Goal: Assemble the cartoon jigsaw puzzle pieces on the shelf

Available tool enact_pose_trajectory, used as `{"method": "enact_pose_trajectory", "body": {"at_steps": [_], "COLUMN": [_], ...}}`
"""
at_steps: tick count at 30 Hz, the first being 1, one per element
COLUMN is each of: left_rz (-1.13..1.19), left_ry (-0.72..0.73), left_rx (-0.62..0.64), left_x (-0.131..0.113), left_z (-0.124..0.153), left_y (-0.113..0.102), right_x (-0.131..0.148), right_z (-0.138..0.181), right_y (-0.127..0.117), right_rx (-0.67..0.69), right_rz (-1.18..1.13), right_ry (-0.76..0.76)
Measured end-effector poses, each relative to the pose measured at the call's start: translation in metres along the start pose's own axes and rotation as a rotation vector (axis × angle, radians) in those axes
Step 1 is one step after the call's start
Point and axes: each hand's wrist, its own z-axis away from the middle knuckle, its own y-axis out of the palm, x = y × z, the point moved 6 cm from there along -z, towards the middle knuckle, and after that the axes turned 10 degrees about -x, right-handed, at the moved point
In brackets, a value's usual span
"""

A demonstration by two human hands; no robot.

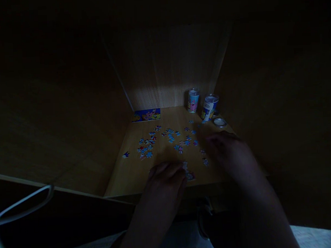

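Observation:
My left hand (167, 175) lies palm down near the front edge of the wooden surface, fingers bent and partly spread. Its thumb side touches or nearly touches a small cluster of joined jigsaw pieces (189, 176). My right hand (228, 148) hovers at the right side, smeared by motion, so its grip is unclear. Between and beyond the hands lie loose jigsaw pieces (171, 137), mostly blue with some pink and red. Another loose group of pieces (149, 154) is at the left. A single piece (205, 161) is close to my right hand.
A cartoon picture card (147, 115) lies at the back left. Two printed cans, a light blue can (193, 101) and a dark blue can (209, 107), stand at the back right beside a round lid (219, 122). Wooden panels enclose the dim space. A white cable loop (20, 201) hangs at left.

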Motion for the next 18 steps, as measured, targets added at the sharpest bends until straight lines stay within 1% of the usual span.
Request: {"method": "enact_pose_trajectory", "body": {"at_steps": [2,4,5,7,12,15,18], "left_rz": [0.000,-0.004,-0.006,-0.001,0.023,0.016,0.030], "left_ry": [0.000,-0.001,-0.001,-0.001,0.007,0.032,0.030], "left_rx": [0.000,0.005,0.006,0.002,0.016,0.017,0.007], "left_x": [0.000,0.000,0.000,0.001,0.000,-0.003,-0.005], "left_z": [0.000,0.001,0.001,0.003,0.003,0.003,0.003], "left_y": [0.001,0.002,0.002,0.003,0.004,0.005,0.005], "right_x": [-0.022,-0.032,-0.032,-0.025,0.006,0.012,0.011], "right_z": [0.001,0.003,0.005,0.007,0.011,0.010,0.008], "right_y": [-0.004,-0.003,-0.002,0.001,0.008,0.009,0.013], "right_rx": [0.036,0.110,0.139,0.167,0.252,0.251,0.271], "right_rz": [0.145,0.169,0.153,0.105,-0.038,-0.013,0.044], "right_ry": [0.043,0.051,0.051,0.053,0.020,0.034,0.050]}}
